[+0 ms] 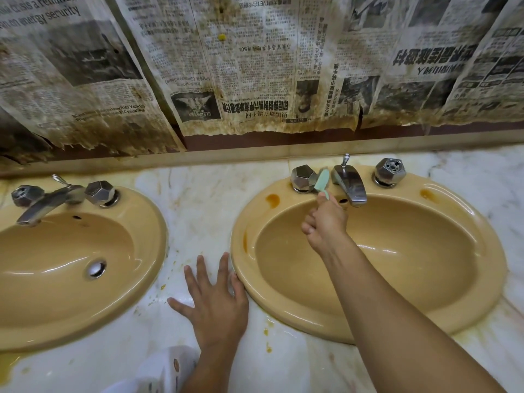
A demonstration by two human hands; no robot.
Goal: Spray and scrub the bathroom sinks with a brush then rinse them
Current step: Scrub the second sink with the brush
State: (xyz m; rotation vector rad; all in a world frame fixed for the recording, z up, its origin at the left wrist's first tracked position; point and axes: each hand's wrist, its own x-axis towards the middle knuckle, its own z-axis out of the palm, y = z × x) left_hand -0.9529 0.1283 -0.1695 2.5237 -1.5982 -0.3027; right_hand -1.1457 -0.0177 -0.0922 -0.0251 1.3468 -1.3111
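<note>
My right hand [323,222] grips the pale green plastic scrub brush [322,180], its head set at the back rim of the right-hand tan oval ceramic sink [243,219], between the faceted chrome knob [303,178] and the chrome spout [350,185]. My left hand [211,302] lies flat, fingers spread, on the white marble desk [198,199], touching that sink's front-left rim. The second tan sink [150,236] sits toward the desk's left edge.
</note>
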